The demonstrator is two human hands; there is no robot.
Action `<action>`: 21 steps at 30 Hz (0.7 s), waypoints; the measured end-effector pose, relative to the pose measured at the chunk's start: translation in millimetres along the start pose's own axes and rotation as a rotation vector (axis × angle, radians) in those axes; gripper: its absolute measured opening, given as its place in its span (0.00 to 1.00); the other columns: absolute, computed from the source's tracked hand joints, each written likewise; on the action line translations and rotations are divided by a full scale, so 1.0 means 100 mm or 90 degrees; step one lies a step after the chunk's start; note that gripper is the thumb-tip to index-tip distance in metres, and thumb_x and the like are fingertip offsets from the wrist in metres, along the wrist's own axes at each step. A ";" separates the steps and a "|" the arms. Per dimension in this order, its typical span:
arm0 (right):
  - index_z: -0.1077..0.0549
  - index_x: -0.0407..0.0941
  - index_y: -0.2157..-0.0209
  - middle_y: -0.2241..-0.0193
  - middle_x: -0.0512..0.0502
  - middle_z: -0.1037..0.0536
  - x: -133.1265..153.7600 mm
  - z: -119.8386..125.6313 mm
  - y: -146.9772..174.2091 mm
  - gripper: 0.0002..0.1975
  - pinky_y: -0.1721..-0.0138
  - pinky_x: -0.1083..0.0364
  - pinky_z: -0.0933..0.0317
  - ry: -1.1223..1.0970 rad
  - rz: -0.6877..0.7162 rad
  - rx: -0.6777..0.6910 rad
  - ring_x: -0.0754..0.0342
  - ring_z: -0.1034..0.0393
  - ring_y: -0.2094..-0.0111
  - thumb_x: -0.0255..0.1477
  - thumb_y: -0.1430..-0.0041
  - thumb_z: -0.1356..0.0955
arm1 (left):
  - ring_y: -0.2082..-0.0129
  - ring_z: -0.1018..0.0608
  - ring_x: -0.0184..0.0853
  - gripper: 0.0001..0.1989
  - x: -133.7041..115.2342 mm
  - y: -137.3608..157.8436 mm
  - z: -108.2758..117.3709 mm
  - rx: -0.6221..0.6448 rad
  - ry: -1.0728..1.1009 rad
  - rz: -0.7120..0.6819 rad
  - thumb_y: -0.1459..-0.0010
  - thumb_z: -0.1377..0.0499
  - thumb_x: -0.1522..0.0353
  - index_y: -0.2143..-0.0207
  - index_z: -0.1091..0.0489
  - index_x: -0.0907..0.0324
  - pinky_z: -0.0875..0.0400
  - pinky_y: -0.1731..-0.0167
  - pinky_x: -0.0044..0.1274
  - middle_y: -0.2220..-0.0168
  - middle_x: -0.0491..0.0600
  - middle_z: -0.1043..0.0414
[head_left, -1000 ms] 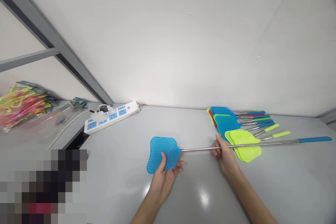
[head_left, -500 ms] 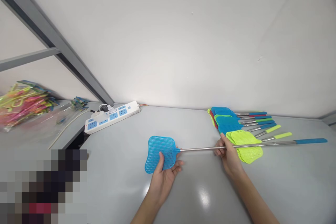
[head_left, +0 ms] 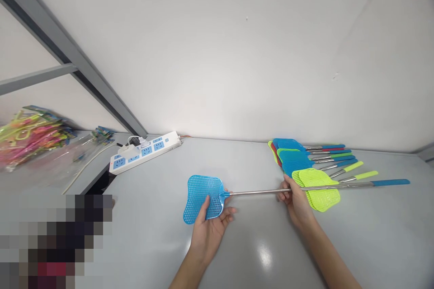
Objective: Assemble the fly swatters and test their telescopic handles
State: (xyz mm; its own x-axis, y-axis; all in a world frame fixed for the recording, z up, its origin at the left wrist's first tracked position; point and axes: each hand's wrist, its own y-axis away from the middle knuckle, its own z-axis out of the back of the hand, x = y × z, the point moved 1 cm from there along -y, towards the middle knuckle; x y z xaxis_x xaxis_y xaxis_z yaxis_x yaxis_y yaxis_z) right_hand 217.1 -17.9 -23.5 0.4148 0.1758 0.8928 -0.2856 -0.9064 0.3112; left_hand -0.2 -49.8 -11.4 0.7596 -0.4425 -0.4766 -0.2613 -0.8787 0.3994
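Observation:
A blue fly swatter [head_left: 200,189] with a long metal rod lies crosswise in both my hands. My left hand [head_left: 208,235] grips its mesh head, thumb on top and fingers underneath, partly spread. Around the middle of the rod, my right hand [head_left: 296,198] is closed. The rod runs on to the right and ends in a blue handle [head_left: 391,182]. Behind and partly beneath it lies a group of fly swatters, with yellow-green heads [head_left: 322,194] in front and blue heads [head_left: 293,160] further back.
A white power strip [head_left: 145,151] with plugs in it lies at the back left of the grey table [head_left: 142,235]. Clear bags of colourful items [head_left: 34,137] are on the far left, beyond a metal frame post [head_left: 98,83]. A white wall rises behind.
The held fly swatter has shifted left. Its handle end moved further than its head, so it looks slightly shorter. My left hand moved a little left; my right hand barely moved.

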 end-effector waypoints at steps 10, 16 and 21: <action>0.46 0.45 0.86 0.88 0.56 0.48 -0.01 0.01 -0.01 0.17 0.82 0.58 0.49 0.003 0.015 -0.009 0.61 0.50 0.86 0.37 0.53 0.37 | 0.70 0.26 0.37 0.14 0.00 -0.01 -0.01 -0.015 0.002 0.000 0.48 0.50 0.66 0.61 0.34 0.63 0.36 0.69 0.28 0.56 0.55 0.34; 0.47 0.44 0.86 0.87 0.56 0.48 -0.02 0.01 -0.01 0.17 0.82 0.59 0.49 -0.010 0.019 -0.011 0.61 0.50 0.85 0.36 0.52 0.37 | 0.70 0.27 0.38 0.13 0.01 -0.01 -0.01 -0.018 -0.010 -0.001 0.47 0.50 0.66 0.62 0.34 0.62 0.37 0.69 0.29 0.57 0.55 0.33; 0.46 0.44 0.87 0.88 0.55 0.47 -0.01 0.00 0.00 0.17 0.82 0.58 0.49 -0.007 0.016 -0.010 0.61 0.49 0.85 0.37 0.52 0.38 | 0.70 0.27 0.38 0.14 0.01 -0.02 0.00 -0.024 -0.015 0.004 0.48 0.50 0.66 0.61 0.35 0.63 0.37 0.69 0.28 0.58 0.57 0.33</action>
State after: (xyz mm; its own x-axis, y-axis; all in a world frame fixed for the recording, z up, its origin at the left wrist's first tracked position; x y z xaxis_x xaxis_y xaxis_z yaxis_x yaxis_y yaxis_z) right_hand 216.9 -18.0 -25.0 0.4161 0.1487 0.8971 -0.3100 -0.9042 0.2937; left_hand 1.1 -49.0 -12.8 0.7440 -0.4525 -0.4916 -0.2436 -0.8688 0.4310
